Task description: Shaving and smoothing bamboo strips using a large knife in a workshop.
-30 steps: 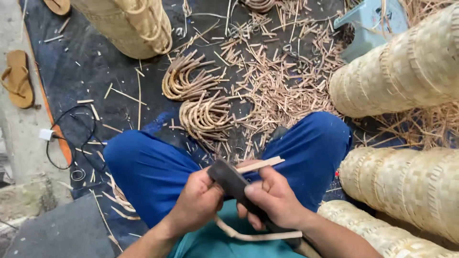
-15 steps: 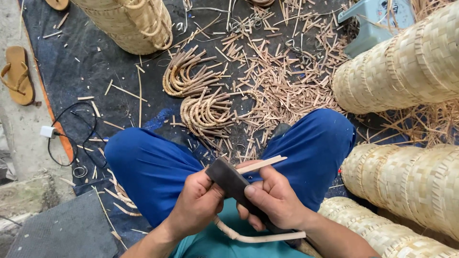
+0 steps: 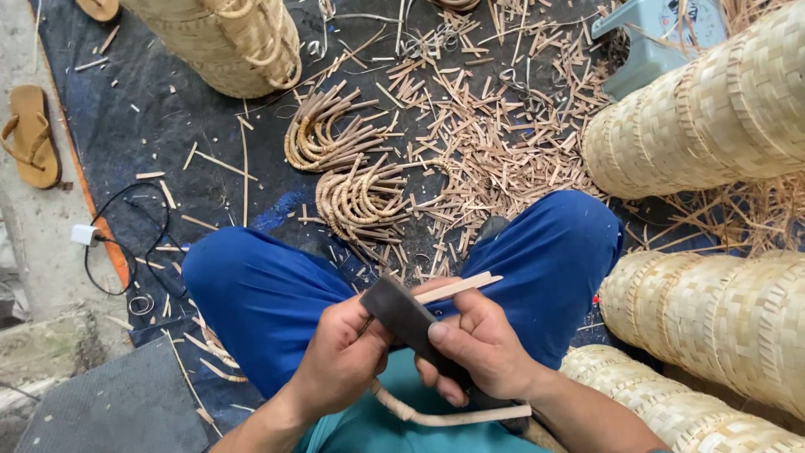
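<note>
We see the left hand (image 3: 344,356) and the right hand (image 3: 478,348) close together over the lap, both wrapped around a dark flat blade (image 3: 411,323), the right thumb pressed on its upper face. A pale cane strip (image 3: 457,288) lies against the blade, its cut end poking out beyond the blade toward the right knee, and its long curved tail (image 3: 444,413) loops back under the wrists. The blue trousers (image 3: 260,302) spread to either side of the blade. Just past the knees, on the dark floor mat (image 3: 168,134), two bundles of bent cane hoops (image 3: 352,197) lie side by side, and beyond them a wide scatter of short cane offcuts (image 3: 495,143). To the right of the blade, rows of woven baskets (image 3: 713,310) lie nested on their sides, one stack near the right knee and another (image 3: 696,117) farther off; we cannot tell whether anything is inside them. Farther from the blade, at the top left, another woven basket (image 3: 235,42) stands with cane loops on its rim. A grey plastic stool (image 3: 650,42) sits at the far right, a black cable with a white plug (image 3: 88,235) and a sandal (image 3: 29,134) lie far left.
</note>
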